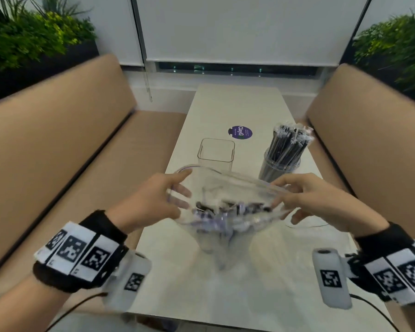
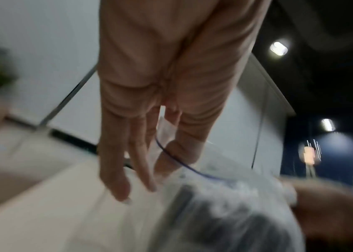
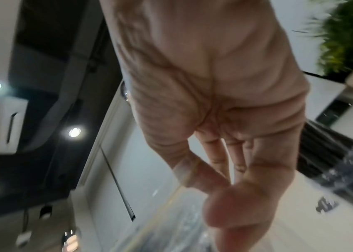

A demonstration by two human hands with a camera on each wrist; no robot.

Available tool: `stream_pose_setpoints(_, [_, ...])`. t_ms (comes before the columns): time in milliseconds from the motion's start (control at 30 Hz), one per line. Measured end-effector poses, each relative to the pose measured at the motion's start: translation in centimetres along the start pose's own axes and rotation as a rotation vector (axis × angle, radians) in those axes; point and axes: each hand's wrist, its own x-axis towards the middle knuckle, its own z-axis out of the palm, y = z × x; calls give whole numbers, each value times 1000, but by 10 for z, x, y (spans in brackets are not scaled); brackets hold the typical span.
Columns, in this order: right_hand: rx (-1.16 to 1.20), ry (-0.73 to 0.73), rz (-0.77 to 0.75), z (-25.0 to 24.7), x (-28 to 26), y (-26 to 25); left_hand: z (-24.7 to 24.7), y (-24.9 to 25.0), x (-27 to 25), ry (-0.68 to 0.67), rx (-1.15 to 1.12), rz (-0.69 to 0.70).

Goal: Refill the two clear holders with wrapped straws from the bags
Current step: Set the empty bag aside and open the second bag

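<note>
Smooth pale table point(image 1: 237, 101), crinkly clear bag point(image 1: 225, 188), square holder point(image 1: 216, 153)

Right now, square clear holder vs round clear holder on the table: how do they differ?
The square clear plastic holder is empty; the round clear plastic holder is packed with dark wrapped straws.
The square holder stands near the table's middle, behind the clear bag both hands pull open; the round holder stands toward the right edge.
The square holder has flat walls, the round holder a curved wall.
Both stand upright, are transparent and untouched.
</note>
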Motion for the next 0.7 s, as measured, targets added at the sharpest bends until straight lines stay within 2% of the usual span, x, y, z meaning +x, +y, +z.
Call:
stream_pose_setpoints(33, [54,-25,-4,2,0,1,5,2,1,-33,-175,-31])
stream_pose_setpoints(67, [78,-36,-8,3,0,4,9,1,3,-56,-244,-46])
stream_pose_setpoints(133, [85,0,1,2,2,12,12,0,5,-87,-276,-49])
stream_pose_setpoints(167, [77,28,21,1,2,17,11,-2,6,-89,-235,-46])
stream_pose_setpoints(233, [25,39,68,2,1,24,11,-6,5,-90,-17,-63])
stream_pose_setpoints(300, [6,65,93,9,2,27,13,-10,2,-126,137,-127])
stream_pose_setpoints(400, [126,149,86,20,6,26,18,-10,0,-214,78,-192])
stream_pose_setpoints(467, [160,81,106,26,0,19,25,-9,2,-225,27,-208])
stream_pose_setpoints(600, [24,-211,116,46,-23,3,51,-14,5,-182,-120,-193])
stream_pose_setpoints(633, [-5,-229,96,48,-24,5,52,-16,5,-151,-133,-185])
stream_pose_setpoints(700, [35,-171,75,45,-22,10,44,-21,2,-42,-19,-134])
